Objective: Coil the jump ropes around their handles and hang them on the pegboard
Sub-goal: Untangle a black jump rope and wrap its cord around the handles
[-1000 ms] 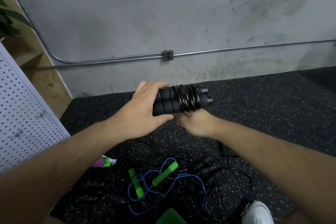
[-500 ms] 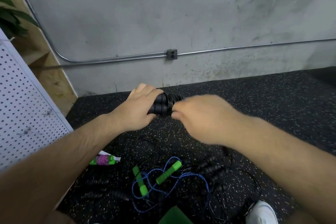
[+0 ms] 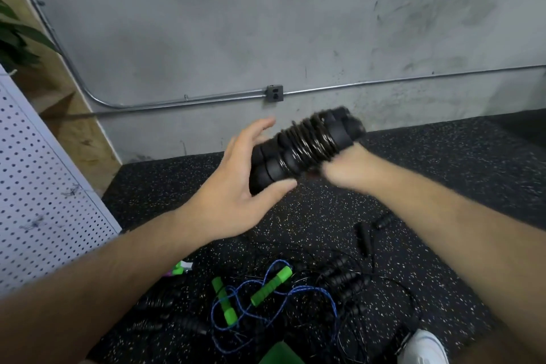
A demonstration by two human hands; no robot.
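A black rope (image 3: 307, 145) sits just right of the frame's centre, held up in the air against the grey wall. Its cord is wound in close turns round the two handles (image 3: 266, 170), which lie side by side so the coil binds them into one bundle. The bundle tilts, with its upper end toward the right.

The right hand (image 3: 345, 170) is under the wound part. It is blurred, but its fingers seem curled round the bundle from below, probably to carry the weight and keep the turns from slipping.

The left hand (image 3: 233, 195) is spread at the bare lower end, fingers straight and apart. Its thumb touches the underside of the handles, and I judge it is steadying them rather than gripping. Whether the cord's loose end is tucked in cannot be told.

The coiling looks all but done, so hanging should come next. The pegboard (image 3: 44, 186) leans along the left edge, well apart from the bundle, and no hook shows on it.

On the floor (image 3: 443, 186) at lower centre a green-handled rope (image 3: 270, 285) and more black ropes (image 3: 345, 281) lie tangled and uncoiled, so most of the task remains. A white shoe (image 3: 422, 347) shows at the bottom right.
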